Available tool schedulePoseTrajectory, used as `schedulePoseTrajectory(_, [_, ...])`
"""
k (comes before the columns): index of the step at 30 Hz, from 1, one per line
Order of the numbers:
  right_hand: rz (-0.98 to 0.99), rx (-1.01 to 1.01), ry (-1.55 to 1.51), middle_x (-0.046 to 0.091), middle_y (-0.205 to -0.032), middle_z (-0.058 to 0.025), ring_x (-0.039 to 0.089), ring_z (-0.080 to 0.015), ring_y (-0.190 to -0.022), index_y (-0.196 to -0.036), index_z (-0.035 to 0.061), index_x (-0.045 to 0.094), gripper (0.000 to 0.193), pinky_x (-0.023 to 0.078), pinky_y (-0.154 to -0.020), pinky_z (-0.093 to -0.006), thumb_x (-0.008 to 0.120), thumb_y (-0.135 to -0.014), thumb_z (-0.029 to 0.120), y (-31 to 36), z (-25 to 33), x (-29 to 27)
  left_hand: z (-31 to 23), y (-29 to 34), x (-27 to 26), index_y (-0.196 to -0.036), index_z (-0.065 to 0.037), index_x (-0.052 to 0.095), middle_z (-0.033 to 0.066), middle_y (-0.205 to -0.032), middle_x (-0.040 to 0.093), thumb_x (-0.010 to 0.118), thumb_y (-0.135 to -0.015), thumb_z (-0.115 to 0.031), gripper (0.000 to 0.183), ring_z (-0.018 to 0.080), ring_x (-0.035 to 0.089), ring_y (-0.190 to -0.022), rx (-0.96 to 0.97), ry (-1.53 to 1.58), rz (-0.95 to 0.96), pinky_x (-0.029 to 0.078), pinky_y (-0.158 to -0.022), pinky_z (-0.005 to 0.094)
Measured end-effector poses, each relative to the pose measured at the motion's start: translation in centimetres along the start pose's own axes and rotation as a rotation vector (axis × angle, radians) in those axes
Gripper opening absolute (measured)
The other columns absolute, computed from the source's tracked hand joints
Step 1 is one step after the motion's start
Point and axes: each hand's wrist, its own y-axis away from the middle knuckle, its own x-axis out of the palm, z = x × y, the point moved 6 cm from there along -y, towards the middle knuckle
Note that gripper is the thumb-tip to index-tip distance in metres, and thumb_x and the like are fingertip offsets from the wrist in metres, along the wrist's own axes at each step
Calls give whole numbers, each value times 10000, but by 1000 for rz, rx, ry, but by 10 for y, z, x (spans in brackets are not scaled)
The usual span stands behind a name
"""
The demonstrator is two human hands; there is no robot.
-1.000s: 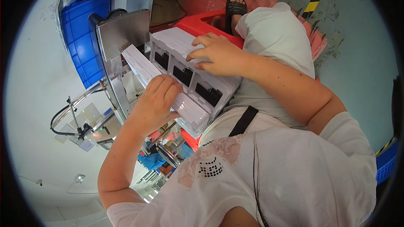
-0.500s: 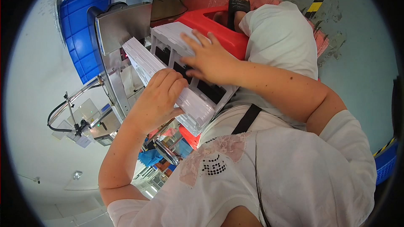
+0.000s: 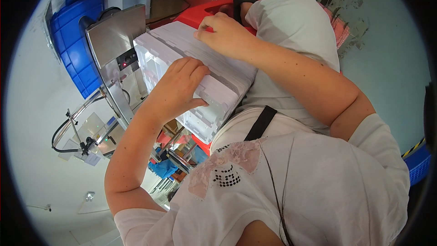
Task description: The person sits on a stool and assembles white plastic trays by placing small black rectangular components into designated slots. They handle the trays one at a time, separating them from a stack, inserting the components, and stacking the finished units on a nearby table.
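You've tipped the white tray stack [image 3: 200, 79] over since a second ago, so the dark slots are out of sight and the ribbed side faces up. It's on your lap, with your left hand [image 3: 175, 89] and right hand [image 3: 223, 34] both pressed flat on it, fingers not closed around anything.

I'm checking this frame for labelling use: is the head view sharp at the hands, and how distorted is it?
Head view: left hand and right hand on the white tray stack look sharp; fisheye bends edges, black corners; even lighting, no glare.
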Motion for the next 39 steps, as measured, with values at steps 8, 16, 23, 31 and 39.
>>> schedulePoseTrajectory(8, [-37, -25, -86, 634, -906, -171, 587, -272, -856, -925, -12, 628, 333, 451, -780, -365, 603, -847, 311, -3, 2, -5, -7, -9, 6, -1205, -68, 510, 141, -1304, 438, 820, -555, -164, 727, 336, 369, -1278, 35, 78, -46, 322, -1051, 427])
schedulePoseTrajectory(16, [-32, 134, -373, 607, -844, -40, 542, -127, -796, -946, 7, 635, 278, 427, -700, -270, 590, -855, 265, -4, -5, -21, 16, -20, 15, -1256, -40, 501, 169, -1392, 397, 548, -864, -428, 554, 304, 318, -1337, 19, -162, 31, 234, -1106, 461])
schedulePoseTrajectory(23, [-133, 260, -510, 620, -873, -41, 549, -131, -837, -916, 39, 641, 276, 426, -708, -272, 588, -848, 302, -2, -13, -38, 22, -32, 2, -1193, -18, 551, 141, -1241, 541, 454, -927, -377, 457, 305, 491, -1161, -57, -1, 113, 327, -1022, 419])
schedulePoseTrajectory(31, [-75, 325, -583, 621, -941, -36, 555, -154, -872, -923, 63, 609, 244, 422, -744, -289, 567, -862, 296, -1, -13, -32, 103, -36, 5, -1171, -54, 582, 129, -1245, 549, 375, -965, -359, 422, 297, 476, -1190, -179, -187, -33, 300, -1043, 457])
schedulePoseTrajectory(39, [-69, 260, -446, 623, -926, -88, 566, -205, -882, -934, 43, 611, 272, 444, -768, -332, 571, -861, 303, -5, -9, -34, 124, -33, -1, -1139, -64, 601, 110, -1210, 568, 380, -960, -315, 380, 294, 517, -1122, -220, -51, 39, 353, -995, 414])
